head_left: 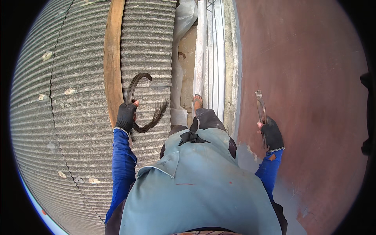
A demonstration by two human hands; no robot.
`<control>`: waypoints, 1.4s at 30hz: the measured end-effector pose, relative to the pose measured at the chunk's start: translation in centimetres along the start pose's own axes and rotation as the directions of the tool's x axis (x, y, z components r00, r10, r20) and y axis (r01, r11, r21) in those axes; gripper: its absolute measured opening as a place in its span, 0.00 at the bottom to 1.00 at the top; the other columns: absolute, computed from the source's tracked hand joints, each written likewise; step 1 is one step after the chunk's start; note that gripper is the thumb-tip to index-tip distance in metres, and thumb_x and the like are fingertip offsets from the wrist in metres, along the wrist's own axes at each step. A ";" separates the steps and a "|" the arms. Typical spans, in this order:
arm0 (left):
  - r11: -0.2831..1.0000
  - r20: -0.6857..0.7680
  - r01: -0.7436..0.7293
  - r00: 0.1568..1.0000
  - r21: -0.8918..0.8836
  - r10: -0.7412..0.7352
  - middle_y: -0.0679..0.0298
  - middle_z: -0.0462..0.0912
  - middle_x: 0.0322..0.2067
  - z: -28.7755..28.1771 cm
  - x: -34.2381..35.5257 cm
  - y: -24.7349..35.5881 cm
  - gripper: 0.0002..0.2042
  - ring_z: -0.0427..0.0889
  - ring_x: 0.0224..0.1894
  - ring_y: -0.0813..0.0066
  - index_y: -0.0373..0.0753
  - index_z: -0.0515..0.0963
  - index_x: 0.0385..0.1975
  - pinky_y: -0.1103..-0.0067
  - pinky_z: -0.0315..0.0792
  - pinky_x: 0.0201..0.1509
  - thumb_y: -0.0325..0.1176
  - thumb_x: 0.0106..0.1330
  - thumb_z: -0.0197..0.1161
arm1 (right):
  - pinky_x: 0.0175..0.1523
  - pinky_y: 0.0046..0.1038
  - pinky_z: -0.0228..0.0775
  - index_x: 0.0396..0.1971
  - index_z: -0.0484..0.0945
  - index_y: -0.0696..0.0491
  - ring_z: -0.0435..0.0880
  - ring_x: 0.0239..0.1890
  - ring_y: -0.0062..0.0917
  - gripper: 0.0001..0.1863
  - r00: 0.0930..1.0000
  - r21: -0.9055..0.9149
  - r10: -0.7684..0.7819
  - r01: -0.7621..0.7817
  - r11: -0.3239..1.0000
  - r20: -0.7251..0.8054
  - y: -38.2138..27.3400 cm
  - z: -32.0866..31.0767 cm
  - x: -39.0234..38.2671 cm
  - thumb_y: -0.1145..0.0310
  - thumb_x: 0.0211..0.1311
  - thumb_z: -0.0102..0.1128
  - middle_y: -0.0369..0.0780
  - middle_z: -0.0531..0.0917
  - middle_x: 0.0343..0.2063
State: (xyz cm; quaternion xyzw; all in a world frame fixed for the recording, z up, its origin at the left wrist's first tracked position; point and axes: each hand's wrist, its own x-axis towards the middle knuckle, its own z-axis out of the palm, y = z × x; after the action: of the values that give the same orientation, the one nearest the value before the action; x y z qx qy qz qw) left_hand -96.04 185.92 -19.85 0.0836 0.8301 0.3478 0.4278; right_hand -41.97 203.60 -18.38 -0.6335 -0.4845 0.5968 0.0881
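Note:
My left hand (127, 115), in a black fingerless glove, grips a bent bundle of thin dark wires (156, 117) curving out over corrugated grey sheeting (78, 58). My right hand (270, 132), gloved the same way, holds metal pincers (261, 103) with the jaws pointing away from me, in front of a reddish-brown surface (305, 70). A sandalled foot (198, 102) of mine shows between the two sides, below my light blue apron (196, 188).
A wooden plank (112, 51) runs along the sheeting at left. Down the middle lie crumpled translucent plastic (182, 11), a narrow tan strip (187, 55) and white lengths with dark lines (214, 58), bordered by a rough pale concrete edge (231, 78).

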 end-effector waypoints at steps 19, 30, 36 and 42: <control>0.981 -0.151 0.001 0.988 -0.195 -0.032 0.75 0.61 0.12 -0.8 4.9 6.8 0.11 0.61 0.11 0.83 0.41 0.74 0.32 0.80 0.59 0.15 0.40 0.61 0.67 | 0.34 0.25 0.64 0.35 0.73 0.58 0.67 0.26 0.18 0.11 0.921 -0.223 -0.347 0.306 0.926 -0.176 -16.5 -3.9 6.6 0.68 0.59 0.60 0.33 0.69 0.22; 0.961 -0.123 -0.052 0.992 -0.270 0.019 0.72 0.62 0.11 2.4 5.0 6.5 0.10 0.62 0.10 0.81 0.39 0.73 0.32 0.80 0.61 0.14 0.38 0.63 0.65 | 0.34 0.25 0.65 0.38 0.73 0.60 0.68 0.26 0.18 0.13 0.908 -0.176 -0.375 0.344 0.922 -0.189 -16.5 -4.0 6.6 0.66 0.60 0.60 0.33 0.71 0.22; 0.956 -0.181 -0.085 0.983 -0.281 0.034 0.74 0.61 0.11 1.4 4.4 8.3 0.11 0.63 0.11 0.81 0.38 0.75 0.32 0.80 0.61 0.14 0.39 0.63 0.65 | 0.32 0.23 0.64 0.35 0.73 0.57 0.67 0.26 0.17 0.11 0.901 -0.194 -0.394 0.360 0.912 -0.179 -16.1 -4.1 6.9 0.66 0.60 0.61 0.32 0.70 0.22; 0.972 -0.175 -0.121 0.981 -0.200 0.086 0.75 0.59 0.10 1.9 4.8 10.2 0.16 0.60 0.10 0.82 0.46 0.67 0.19 0.80 0.58 0.14 0.40 0.62 0.66 | 0.32 0.23 0.62 0.33 0.72 0.55 0.66 0.26 0.16 0.10 0.888 -0.212 -0.416 0.377 0.902 -0.193 -15.9 -4.1 7.0 0.65 0.59 0.61 0.30 0.68 0.22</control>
State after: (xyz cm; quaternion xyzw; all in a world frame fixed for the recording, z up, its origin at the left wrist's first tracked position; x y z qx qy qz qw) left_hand -99.19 196.57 -17.04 0.0521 0.8159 0.4610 0.3450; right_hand -47.89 218.73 -11.00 -0.5915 -0.6388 0.4444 0.2109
